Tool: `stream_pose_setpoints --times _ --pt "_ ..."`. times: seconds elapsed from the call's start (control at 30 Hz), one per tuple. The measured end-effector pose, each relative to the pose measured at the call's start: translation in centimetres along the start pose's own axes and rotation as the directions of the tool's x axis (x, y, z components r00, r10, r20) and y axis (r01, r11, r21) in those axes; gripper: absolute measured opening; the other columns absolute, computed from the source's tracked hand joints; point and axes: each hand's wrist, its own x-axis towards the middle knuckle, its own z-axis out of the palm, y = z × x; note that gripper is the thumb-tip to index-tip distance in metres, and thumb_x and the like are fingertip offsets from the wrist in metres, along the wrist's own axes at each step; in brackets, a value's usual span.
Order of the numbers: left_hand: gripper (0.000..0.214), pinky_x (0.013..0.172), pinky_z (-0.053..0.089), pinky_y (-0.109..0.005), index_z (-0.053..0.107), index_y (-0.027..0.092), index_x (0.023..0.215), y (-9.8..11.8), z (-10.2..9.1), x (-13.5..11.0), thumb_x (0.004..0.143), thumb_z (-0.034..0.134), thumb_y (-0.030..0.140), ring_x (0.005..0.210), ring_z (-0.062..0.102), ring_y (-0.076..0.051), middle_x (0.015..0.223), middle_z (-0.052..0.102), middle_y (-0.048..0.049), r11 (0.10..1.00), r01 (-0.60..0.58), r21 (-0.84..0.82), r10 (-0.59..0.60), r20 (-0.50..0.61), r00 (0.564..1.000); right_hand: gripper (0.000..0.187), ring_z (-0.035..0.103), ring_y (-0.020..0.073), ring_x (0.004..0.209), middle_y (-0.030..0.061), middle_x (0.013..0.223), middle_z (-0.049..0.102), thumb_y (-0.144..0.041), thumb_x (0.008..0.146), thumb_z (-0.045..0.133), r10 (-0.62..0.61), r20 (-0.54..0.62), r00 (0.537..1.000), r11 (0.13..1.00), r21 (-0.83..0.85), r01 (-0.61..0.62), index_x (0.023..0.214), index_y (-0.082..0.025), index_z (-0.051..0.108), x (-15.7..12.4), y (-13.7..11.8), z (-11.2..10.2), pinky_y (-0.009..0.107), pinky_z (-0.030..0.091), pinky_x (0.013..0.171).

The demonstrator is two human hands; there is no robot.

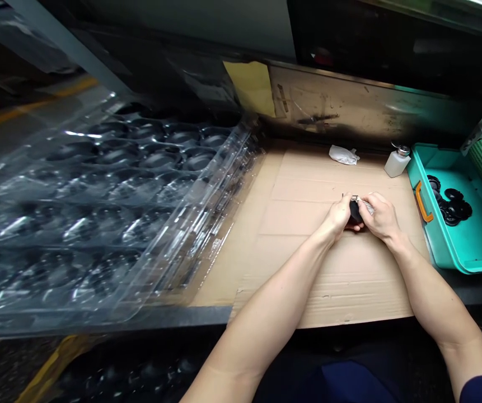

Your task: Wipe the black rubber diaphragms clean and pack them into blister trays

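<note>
A sheet of brown cardboard (341, 280) covers the counter (224, 263) in front of me, with a stack of clear moulded trays (98, 212) to the left and a teal bin (454, 252) of black discs (453, 207) to the right. Over the cardboard's middle I hold a small black round part (355, 211) between both hands. My left hand (338, 217) is closed on its left side, and my right hand (381, 217) is pinched on the right, where something small and shiny (364, 202) shows; what it is, I cannot tell. The part looks light, stiff and smooth, so likely slippery. I judge the rim the best hold, with fingertips rather than the palm. A white bottle (397, 161) and a crumpled wipe (344, 155) sit further back.
</note>
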Motion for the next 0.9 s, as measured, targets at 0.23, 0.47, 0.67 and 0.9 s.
stream_pose_setpoints --times 0.23,0.47,0.67,0.9 --pt "0.054 0.041 0.048 -0.025 0.064 0.01 0.087 -0.6 -0.2 0.4 0.104 0.04 0.056 0.042 0.061 -0.016 0.059 0.066 -0.0077 0.999 -0.029 0.016 0.029 0.024 0.999 0.027 0.068 0.0255 0.095 0.012 0.101 0.075 -0.035 0.101 0.05 0.204 -0.321 0.925 0.961 -0.113 -0.251 0.103 -0.019 0.072 5.6 1.5 -5.3 0.035 0.051 0.089" --pt "0.051 0.04 0.046 -0.024 0.064 0.011 0.084 -0.5 0.0 0.3 0.105 0.039 0.052 0.041 0.061 -0.016 0.057 0.065 -0.0072 0.999 -0.036 0.022 0.035 0.04 0.999 0.016 0.068 0.0272 0.088 0.0135 0.092 0.074 -0.026 0.089 0.062 0.46 -0.085 0.884 0.804 -0.383 -0.455 0.093 -0.018 0.076 15.5 6.2 -12.4 0.038 0.053 0.087" --pt "0.05 0.04 0.045 -0.023 0.063 0.012 0.084 0.1 0.0 -0.2 0.106 0.038 0.05 0.041 0.061 -0.015 0.056 0.064 -0.0057 0.999 -0.016 0.031 0.014 0.06 0.998 0.018 0.068 0.0238 0.085 0.0116 0.091 0.074 -0.015 0.08 0.067 0.5 0.122 0.857 0.734 -0.585 -0.345 0.092 -0.018 0.08 18.1 7.5 -12.2 0.034 0.053 0.083" --pt "0.051 0.04 0.045 -0.025 0.063 0.011 0.085 0.4 -0.2 -0.2 0.106 0.036 0.049 0.042 0.06 -0.016 0.058 0.064 -0.0064 1.0 0.014 -0.012 -0.012 0.089 0.996 0.021 0.065 0.0221 0.076 0.011 0.08 0.072 -0.026 0.084 0.069 0.371 -0.056 0.927 0.817 -0.456 -0.355 0.092 -0.012 0.08 17.4 4.3 -14.4 0.035 0.053 0.079"
